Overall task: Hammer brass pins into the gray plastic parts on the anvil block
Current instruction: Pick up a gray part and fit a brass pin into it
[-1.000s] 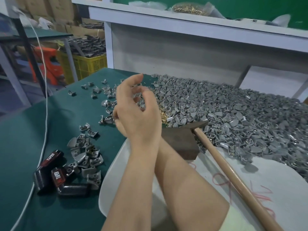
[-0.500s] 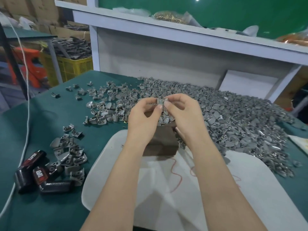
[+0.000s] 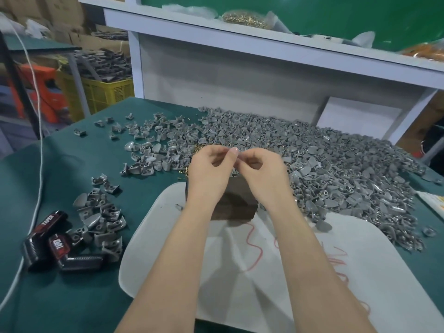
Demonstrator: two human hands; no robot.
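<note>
Head camera looks down on a green bench [image 3: 72,296]. The left hand [image 3: 209,171] and right hand [image 3: 262,174] meet above a dark anvil block [image 3: 233,205]. Each grip is nearly closed, with the fingers curled and thumb and forefinger tips drawn together where the two hands touch. Motion blur hides whether anything is pinched there. The block stands at the far edge of a white board [image 3: 264,272] that lies at the bench's near edge.

A broad heap of gray plastic parts [image 3: 336,164] covers the far right of the bench, reaching the block's right side. Loose brass pins [image 3: 199,149] lie just beyond the block's left corner. A smaller pile of gray parts [image 3: 101,219] sits toward the left edge, beside black-and-red items marked "TAPER" [image 3: 45,241]. A white cable [image 3: 39,164] crosses the left edge.

On the shelf [image 3: 312,54] above the far edge, a clear bag [image 3: 242,19] holds brass pins. Beyond the left edge, a yellow crate [image 3: 105,92] is piled with gray pieces.
</note>
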